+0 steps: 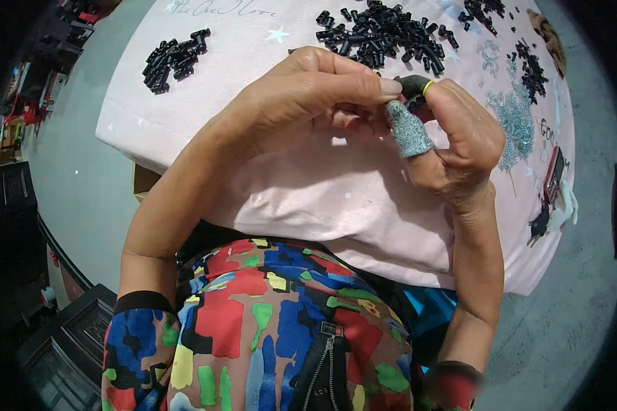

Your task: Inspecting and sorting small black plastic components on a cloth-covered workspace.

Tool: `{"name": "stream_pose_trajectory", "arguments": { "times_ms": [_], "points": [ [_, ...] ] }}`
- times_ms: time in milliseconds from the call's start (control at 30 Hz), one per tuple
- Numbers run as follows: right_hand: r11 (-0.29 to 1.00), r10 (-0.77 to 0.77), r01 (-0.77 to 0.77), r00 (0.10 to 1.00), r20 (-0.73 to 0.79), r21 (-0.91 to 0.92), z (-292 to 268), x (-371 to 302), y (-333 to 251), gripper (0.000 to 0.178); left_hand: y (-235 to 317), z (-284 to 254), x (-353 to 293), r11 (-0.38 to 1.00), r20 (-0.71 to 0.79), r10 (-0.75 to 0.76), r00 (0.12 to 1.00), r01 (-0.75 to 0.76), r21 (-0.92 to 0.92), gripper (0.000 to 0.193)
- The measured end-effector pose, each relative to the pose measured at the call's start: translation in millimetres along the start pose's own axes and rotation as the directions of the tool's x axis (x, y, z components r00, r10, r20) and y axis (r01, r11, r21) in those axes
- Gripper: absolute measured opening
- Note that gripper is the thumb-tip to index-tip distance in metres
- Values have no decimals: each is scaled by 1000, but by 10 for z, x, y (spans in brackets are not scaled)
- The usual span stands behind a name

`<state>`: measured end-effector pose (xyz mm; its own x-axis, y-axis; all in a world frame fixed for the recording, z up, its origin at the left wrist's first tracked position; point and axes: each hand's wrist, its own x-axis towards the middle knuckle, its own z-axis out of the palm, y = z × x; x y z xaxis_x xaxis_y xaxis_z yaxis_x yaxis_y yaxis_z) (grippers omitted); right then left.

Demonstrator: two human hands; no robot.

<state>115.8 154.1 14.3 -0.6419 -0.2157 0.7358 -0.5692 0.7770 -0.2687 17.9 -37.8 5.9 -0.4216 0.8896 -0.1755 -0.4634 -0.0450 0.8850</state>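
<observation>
**Two hands pinch a small black part above a pink cloth**

A small black part (414, 103) sits pinched between both hands just above the centre of the view, mostly hidden by the fingertips, so its shape cannot be told. The left hand (315, 92) comes in from 8 o'clock, its fingers curled and its thumb pressed forward onto the part. The right hand (459, 140) rises from 5 o'clock, its fingers closed; its thumb wears a grey knitted fingertip cover (408, 129), and its forefinger a dark cover (414, 85) with a yellow band, both meeting the left thumb at the part.

Under the hands lies a pink cloth (308, 192) spread over a table. At 12 o'clock from the hands a large heap of black tubular pieces (380, 31) rests on it. A smaller heap of black pieces (173, 60) lies at 10 o'clock, well apart. At 2 to 3 o'clock a scatter of thin silvery metal bits (514, 123) spreads out, with more small black pieces (531, 72) beyond. Below, at 6 o'clock, is the person's multicoloured patterned garment (267, 342).
</observation>
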Motion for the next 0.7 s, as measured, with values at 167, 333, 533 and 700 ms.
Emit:
{"name": "stream_pose_trajectory", "arguments": {
  "times_ms": [167, 333, 533, 700],
  "points": [
    [997, 78, -79, 996, 30, 25, 13, -10, -22, 28, -16, -5, 33, 1000, -16, -17, 1000, 17, 6, 27],
    [997, 73, -73, 997, 22, -1, 28, 45, -120, 32, -6, -50, 22, 1000, 5, -18, 1000, 18, 4, 26],
    [989, 147, -147, 989, -4, 3, 21, 31, -105, 38, -18, -68, 45, 999, 2, -18, 1000, 18, -36, 28],
    [978, 208, -209, 978, -20, -4, -3, 34, -116, 36, -21, -84, 4, 999, -59, 14, 998, -11, 36, 32]
  ]
}}
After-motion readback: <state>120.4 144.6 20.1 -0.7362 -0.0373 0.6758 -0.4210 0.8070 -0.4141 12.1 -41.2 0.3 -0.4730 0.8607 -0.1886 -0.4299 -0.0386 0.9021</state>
